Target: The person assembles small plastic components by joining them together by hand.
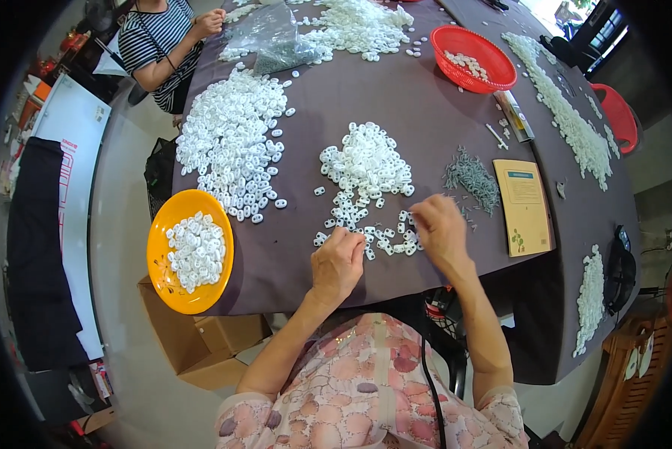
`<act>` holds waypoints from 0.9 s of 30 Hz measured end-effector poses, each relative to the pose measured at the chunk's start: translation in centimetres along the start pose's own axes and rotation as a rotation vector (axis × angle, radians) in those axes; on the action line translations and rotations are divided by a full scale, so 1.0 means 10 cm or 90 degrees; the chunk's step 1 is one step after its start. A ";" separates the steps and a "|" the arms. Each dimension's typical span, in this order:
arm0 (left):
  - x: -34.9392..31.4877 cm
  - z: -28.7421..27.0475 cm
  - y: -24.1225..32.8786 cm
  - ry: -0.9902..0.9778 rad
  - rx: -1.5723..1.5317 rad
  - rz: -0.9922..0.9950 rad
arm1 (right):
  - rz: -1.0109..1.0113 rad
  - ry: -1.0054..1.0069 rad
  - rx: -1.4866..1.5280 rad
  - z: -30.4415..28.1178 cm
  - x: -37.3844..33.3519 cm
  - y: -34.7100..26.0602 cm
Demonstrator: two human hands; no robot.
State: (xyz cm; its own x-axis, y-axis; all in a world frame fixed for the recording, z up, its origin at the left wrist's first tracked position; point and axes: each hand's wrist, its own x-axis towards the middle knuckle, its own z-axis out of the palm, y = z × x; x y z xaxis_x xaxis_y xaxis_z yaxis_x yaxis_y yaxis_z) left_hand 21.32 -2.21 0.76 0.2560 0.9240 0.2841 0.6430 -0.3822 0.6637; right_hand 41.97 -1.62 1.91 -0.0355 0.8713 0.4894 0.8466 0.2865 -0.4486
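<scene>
My left hand (pixel 337 263) is closed in a pinch at the near side of the table, its fingertips beside small white oval two-holed pieces (pixel 385 245). Whatever it grips is hidden by the fingers. To its right, my right hand (pixel 441 230) has its thumb and fingers drawn together just above the right end of these loose pieces; anything between them is too small to make out. Beyond both hands lies a heap of the same white pieces (pixel 367 157). Small grey pin-like parts (pixel 473 179) are piled beyond and right of my right hand.
An orange plate (pixel 156 251) of white pieces sits at the left table edge, near a larger white heap (pixel 227 135). Right are a yellow booklet (pixel 525 209), a long box (pixel 514 116) and a red basket (pixel 493 56). Another person (pixel 160 45) works at far left. An open carton (pixel 173 337) stands below.
</scene>
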 end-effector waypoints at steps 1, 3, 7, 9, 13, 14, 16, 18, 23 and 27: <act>-0.01 0.02 -0.02 -0.002 -0.004 -0.009 | -0.026 -0.024 0.037 0.06 0.01 -0.08; -0.02 0.03 -0.01 -0.006 -0.006 -0.016 | -0.065 -0.075 0.100 0.22 0.03 -0.20; -0.04 0.01 0.01 -0.005 -0.015 -0.019 | -0.083 -0.104 -0.021 0.42 0.04 -0.24; -0.05 -0.01 -0.03 0.009 -0.024 -0.020 | -0.090 -0.121 -0.032 0.44 0.06 -0.22; -0.04 -0.03 -0.06 0.018 -0.036 -0.033 | -0.100 -0.143 -0.045 0.46 0.06 -0.21; -0.02 -0.02 -0.06 0.027 -0.060 -0.032 | -0.103 -0.143 -0.046 0.45 0.05 -0.20; 0.03 0.00 -0.06 0.037 -0.085 -0.033 | -0.101 -0.092 0.038 0.41 0.06 -0.23; 0.08 0.01 -0.04 0.037 -0.247 -0.088 | -0.017 -0.138 0.158 0.28 0.05 -0.34; 0.12 0.02 0.06 -0.065 -0.509 -0.267 | 0.260 -0.263 0.458 0.19 -0.08 -0.44; 0.05 0.12 0.02 -0.035 -0.495 -0.177 | 0.374 -0.199 0.703 0.30 -0.19 -0.36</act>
State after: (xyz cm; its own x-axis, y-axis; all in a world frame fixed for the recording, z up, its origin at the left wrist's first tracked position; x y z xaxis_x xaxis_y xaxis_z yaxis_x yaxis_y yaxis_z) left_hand 22.42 -1.86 0.25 0.2092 0.9777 0.0174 0.0106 -0.0201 0.9997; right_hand 37.42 -3.10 0.35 -0.0590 0.9912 -0.1188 -0.1020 -0.1244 -0.9870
